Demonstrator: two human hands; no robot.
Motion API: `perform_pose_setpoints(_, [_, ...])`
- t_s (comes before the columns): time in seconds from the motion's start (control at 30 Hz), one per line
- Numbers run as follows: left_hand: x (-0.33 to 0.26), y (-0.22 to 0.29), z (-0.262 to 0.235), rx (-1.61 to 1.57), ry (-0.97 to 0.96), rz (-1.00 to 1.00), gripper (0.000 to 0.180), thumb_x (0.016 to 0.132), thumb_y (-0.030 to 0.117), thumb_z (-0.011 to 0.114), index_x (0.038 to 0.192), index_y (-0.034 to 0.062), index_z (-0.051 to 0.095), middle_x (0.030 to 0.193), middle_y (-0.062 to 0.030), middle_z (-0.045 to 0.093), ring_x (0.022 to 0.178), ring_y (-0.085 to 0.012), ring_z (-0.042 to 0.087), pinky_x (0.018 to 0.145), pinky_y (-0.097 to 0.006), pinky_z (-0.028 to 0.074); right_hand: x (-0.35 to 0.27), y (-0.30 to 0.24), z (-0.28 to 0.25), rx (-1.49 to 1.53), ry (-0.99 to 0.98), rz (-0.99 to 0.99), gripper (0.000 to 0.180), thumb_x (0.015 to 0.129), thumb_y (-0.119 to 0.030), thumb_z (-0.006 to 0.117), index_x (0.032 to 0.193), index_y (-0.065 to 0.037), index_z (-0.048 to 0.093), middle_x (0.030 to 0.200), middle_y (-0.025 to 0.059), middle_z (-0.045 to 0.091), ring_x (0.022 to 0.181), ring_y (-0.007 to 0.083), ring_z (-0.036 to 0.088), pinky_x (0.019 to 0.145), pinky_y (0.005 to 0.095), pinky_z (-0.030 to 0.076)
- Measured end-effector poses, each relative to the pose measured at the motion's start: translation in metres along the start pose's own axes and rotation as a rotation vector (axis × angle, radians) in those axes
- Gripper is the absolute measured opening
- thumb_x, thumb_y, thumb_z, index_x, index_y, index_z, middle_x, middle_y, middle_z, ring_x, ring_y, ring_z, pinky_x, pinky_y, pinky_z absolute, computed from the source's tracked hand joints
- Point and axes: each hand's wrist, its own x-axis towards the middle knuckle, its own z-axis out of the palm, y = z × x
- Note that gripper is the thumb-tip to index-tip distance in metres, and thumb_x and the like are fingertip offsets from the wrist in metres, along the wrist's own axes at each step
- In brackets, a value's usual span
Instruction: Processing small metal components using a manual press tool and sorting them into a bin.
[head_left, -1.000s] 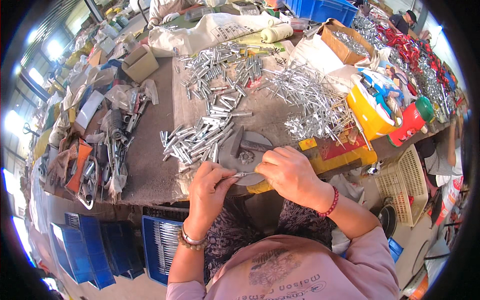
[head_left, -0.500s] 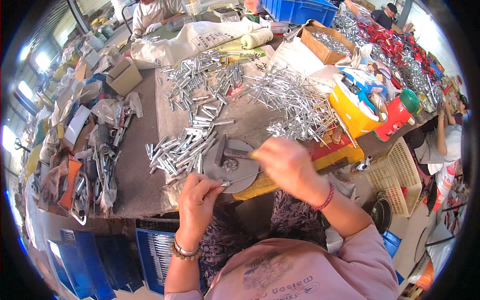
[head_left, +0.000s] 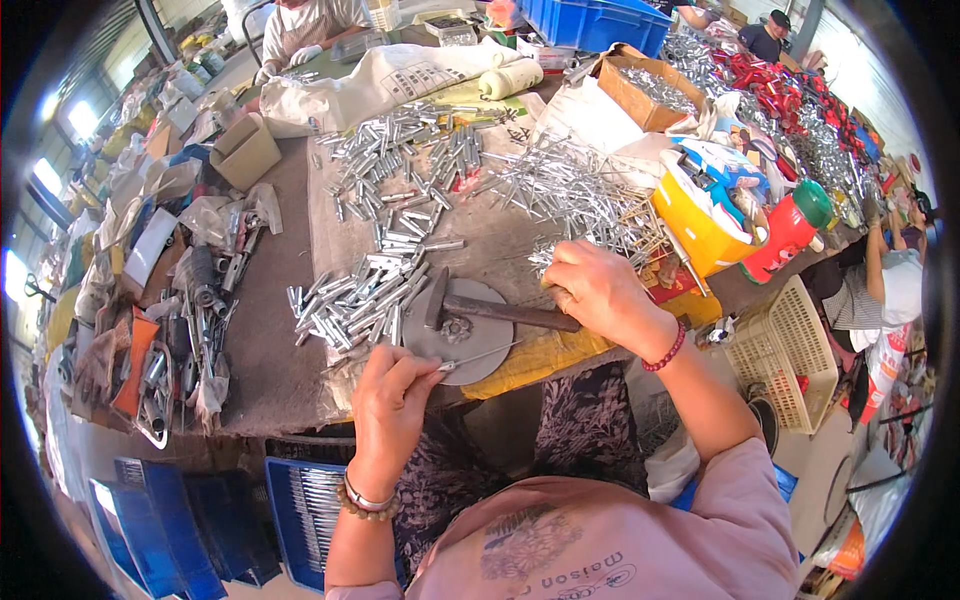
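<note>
My left hand (head_left: 388, 388) pinches the near end of a thin metal rod (head_left: 485, 354), which slants up to the right over a round grey metal disc (head_left: 475, 372). On that disc lies a hammer (head_left: 505, 311), its head to the left and its dark handle reaching right. My right hand (head_left: 605, 295) hovers over the table, just beyond the hammer handle and before the pile of thin metal rods (head_left: 585, 205). Its fingers are curled together; whatever they hold is too small to make out. Short metal tubes (head_left: 370, 290) lie heaped left of the disc.
A yellow box (head_left: 695, 225), a red container with a green lid (head_left: 785, 235) and a cardboard box of metal parts (head_left: 645, 95) stand on the right. Tools and bags (head_left: 205, 290) crowd the left side. Another person (head_left: 310, 35) sits across the table.
My right hand has moved right, away from the disc, and the hammer handle it covered now shows. My left hand keeps its pinch on the rod in nearly the same place.
</note>
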Motion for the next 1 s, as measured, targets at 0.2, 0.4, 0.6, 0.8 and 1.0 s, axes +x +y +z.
perform_pose_setpoints(0.2, [-0.001,0.000,0.002,0.021,0.011,0.010,0.017,0.088,0.001,0.088,0.103,0.0049,0.081,0.095,-0.0099,0.067,0.084,-0.0302,0.069,0.073,-0.039,0.055,-0.001,0.005,0.002,0.064,0.057,0.040,0.018,0.086,-0.001,0.075,0.102,-0.006,0.069,0.101,0.0109,0.063,0.099,0.0350,0.069,0.085,0.0477,0.060])
perform_pose_setpoints(0.4, [-0.001,-0.001,0.002,0.013,0.009,0.004,0.017,0.088,0.001,0.088,0.103,0.0048,0.081,0.095,-0.0099,0.066,0.084,-0.0302,0.069,0.074,-0.039,0.055,0.000,0.005,-0.006,0.043,-0.038,0.008,0.009,0.088,-0.003,0.074,0.097,-0.006,0.072,0.097,0.0116,0.063,0.100,0.0346,0.069,0.087,0.0475,0.058])
perform_pose_setpoints(0.6, [-0.002,-0.002,0.001,0.007,-0.003,0.008,0.019,0.089,-0.005,0.085,0.105,0.0021,0.080,0.098,-0.0098,0.066,0.087,-0.0270,0.068,0.077,-0.036,0.054,0.010,0.003,-0.012,-0.006,-0.130,-0.097,0.008,0.088,-0.003,0.073,0.094,-0.006,0.068,0.095,0.0112,0.063,0.099,0.0340,0.068,0.087,0.0471,0.058])
perform_pose_setpoints(0.8, [-0.004,-0.003,0.002,0.053,0.044,0.014,0.018,0.084,0.004,0.089,0.100,0.0071,0.081,0.095,-0.0079,0.068,0.087,-0.0310,0.070,0.076,-0.041,0.056,0.021,-0.043,-0.017,0.313,-0.027,0.115,0.015,0.089,0.000,0.075,0.102,-0.002,0.068,0.089,0.0126,0.072,0.079,0.0301,0.075,0.074,0.0411,0.061])
perform_pose_setpoints(1.0, [-0.001,0.000,0.002,0.075,0.008,0.021,0.015,0.086,0.006,0.087,0.099,0.0085,0.080,0.095,-0.0082,0.068,0.089,-0.0326,0.070,0.076,-0.043,0.056,0.014,-0.099,0.022,0.825,-0.086,0.240,0.016,0.089,0.002,0.080,0.103,-0.001,0.071,0.088,0.0103,0.072,0.079,0.0189,0.074,0.073,0.0360,0.059])
